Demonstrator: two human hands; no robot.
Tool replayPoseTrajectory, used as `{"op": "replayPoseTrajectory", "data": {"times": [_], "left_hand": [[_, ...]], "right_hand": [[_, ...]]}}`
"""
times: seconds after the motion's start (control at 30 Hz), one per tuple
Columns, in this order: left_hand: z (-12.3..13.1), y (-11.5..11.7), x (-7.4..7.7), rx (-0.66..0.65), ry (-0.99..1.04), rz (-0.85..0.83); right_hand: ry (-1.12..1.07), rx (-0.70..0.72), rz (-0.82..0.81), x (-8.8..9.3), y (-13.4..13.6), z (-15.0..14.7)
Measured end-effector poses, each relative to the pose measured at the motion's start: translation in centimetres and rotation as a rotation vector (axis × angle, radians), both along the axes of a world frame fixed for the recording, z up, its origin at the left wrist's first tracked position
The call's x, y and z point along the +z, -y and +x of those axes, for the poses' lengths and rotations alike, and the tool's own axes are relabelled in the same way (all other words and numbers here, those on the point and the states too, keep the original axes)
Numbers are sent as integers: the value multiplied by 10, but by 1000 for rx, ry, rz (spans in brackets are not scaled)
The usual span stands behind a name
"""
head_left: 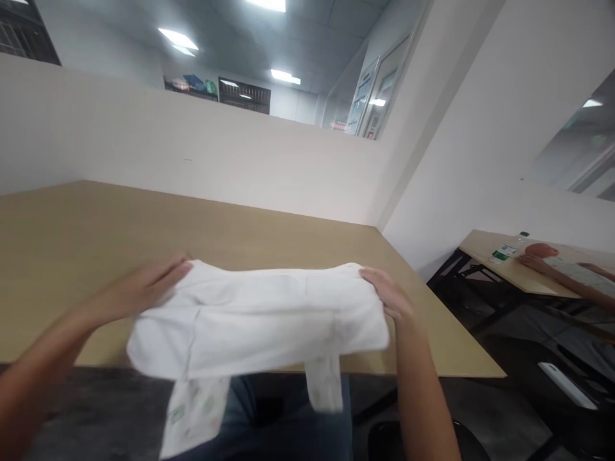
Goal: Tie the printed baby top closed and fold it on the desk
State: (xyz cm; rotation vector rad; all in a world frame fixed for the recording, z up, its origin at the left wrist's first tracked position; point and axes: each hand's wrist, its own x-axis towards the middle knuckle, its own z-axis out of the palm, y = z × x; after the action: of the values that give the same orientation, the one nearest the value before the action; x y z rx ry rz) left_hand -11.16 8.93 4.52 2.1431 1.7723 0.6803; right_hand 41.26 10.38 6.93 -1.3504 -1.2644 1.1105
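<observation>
A white cloth garment (pixel 269 320) is stretched wide between both hands, above the front edge of the tan table. Two strips with a faint print, perhaps sleeves or legs, hang from it over my lap. My left hand (pixel 161 282) is closed on its upper left corner. At the upper right corner, my right hand (pixel 387 291) pinches the fabric between thumb and fingers. The cloth looks slightly blurred, and some of the fingertips are hidden behind it.
The tan tabletop (pixel 216 224) runs back to a white wall (pixel 269 179) with a window above. At right stands another table (pixel 523 272) with a plastic bottle (pixel 507 250) and another person's arms (pixel 557 272). My jeans (pixel 288 422) show below the table edge.
</observation>
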Motion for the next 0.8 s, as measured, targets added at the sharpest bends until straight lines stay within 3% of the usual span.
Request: {"op": "replayPoseTrajectory", "data": {"times": [0.07,0.13,0.27,0.4,0.5,0.63,0.8], "left_hand": [[18,-35,-21,-82,67,-116],[33,-65,-45,-20,128,-146],[46,-100,-78,-82,227,-292],[46,-115,-89,-251,229,-449],[46,-128,-93,-289,226,-414],[53,-151,-101,-210,113,-196],[67,-184,-109,64,-269,-48]], "right_hand": [[59,58,-50,-29,-43,3],[71,77,-41,-59,-72,3],[125,45,20,-99,-94,2],[205,19,40,-112,-103,8],[294,38,40,-115,-115,13],[476,-33,94,-121,-139,16],[730,-211,162,-128,-173,13]]}}
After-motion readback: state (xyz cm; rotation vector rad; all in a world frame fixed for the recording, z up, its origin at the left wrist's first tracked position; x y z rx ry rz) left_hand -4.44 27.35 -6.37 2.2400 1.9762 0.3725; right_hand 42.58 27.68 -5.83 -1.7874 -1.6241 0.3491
